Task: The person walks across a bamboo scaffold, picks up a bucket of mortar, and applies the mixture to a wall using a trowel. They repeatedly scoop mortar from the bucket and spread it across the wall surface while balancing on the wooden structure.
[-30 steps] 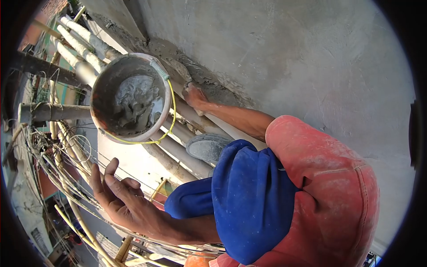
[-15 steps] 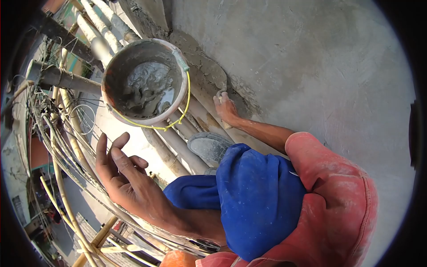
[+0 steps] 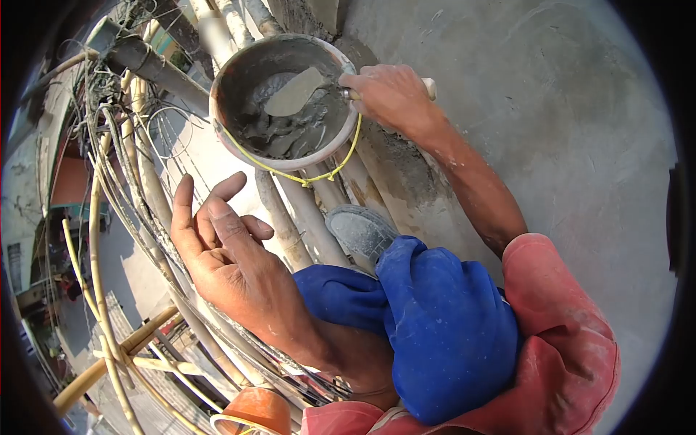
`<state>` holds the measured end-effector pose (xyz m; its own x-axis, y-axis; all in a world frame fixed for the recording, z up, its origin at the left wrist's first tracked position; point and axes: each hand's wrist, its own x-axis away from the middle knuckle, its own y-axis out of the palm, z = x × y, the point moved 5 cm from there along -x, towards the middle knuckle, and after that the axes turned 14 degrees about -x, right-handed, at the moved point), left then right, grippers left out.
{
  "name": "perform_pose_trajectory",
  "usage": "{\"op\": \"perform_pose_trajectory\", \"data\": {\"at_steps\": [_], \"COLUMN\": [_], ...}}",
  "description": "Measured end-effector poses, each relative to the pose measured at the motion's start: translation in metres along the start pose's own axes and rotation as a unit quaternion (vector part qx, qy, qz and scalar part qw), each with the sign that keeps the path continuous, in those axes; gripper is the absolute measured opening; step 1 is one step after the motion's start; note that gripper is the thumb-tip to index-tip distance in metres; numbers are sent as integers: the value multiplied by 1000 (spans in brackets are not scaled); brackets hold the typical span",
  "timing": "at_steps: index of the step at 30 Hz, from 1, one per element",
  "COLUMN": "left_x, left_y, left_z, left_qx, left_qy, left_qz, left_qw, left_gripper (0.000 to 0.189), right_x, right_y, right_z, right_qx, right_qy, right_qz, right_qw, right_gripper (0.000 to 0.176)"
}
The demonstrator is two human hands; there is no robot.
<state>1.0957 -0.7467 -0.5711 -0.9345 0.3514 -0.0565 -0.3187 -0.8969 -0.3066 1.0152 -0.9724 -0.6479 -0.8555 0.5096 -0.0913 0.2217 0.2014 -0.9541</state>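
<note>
My right hand is wrapped round the handle of a trowel, whose blade is over the wet grey mortar inside a bucket. The bucket has a pale rim and a yellow rope handle, which hangs along its near side. My left hand is raised below and left of the bucket, palm up with the fingers apart and partly curled, holding nothing.
Bamboo poles run beneath the bucket and my shoe. A grey plastered wall fills the right side. Cables and bamboo pass along the left, and an orange bucket is at the bottom.
My right hand has moved from the wall's lower edge up to the bucket, bringing the trowel blade over the mortar. The bucket appears farther right and higher. My left hand stays open.
</note>
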Motion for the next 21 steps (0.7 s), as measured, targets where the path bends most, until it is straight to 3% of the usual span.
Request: {"op": "perform_pose_trajectory", "data": {"at_steps": [4, 7, 10, 21], "left_x": [-2, -3, -4, -4], "left_y": [-4, -9, -10, 0], "left_z": [-7, -11, -9, -6], "left_qx": [4, -5, -4, -1], "left_qy": [2, 2, 0, -2], "left_qz": [17, 22, 31, 19], "left_qw": [1000, 1000, 999, 1000], "left_gripper": [41, 43, 43, 45], "right_x": [-60, -77, -80, -68], "right_y": [60, 81, 101, 107], "right_z": [-13, -23, -31, -29], "right_qx": [171, 231, 253, 107], "right_qy": [-97, -158, -185, -164], "right_qz": [-23, 46, 10, 47], "right_qw": [980, 959, 949, 979], "right_gripper": [13, 14, 16, 15]}}
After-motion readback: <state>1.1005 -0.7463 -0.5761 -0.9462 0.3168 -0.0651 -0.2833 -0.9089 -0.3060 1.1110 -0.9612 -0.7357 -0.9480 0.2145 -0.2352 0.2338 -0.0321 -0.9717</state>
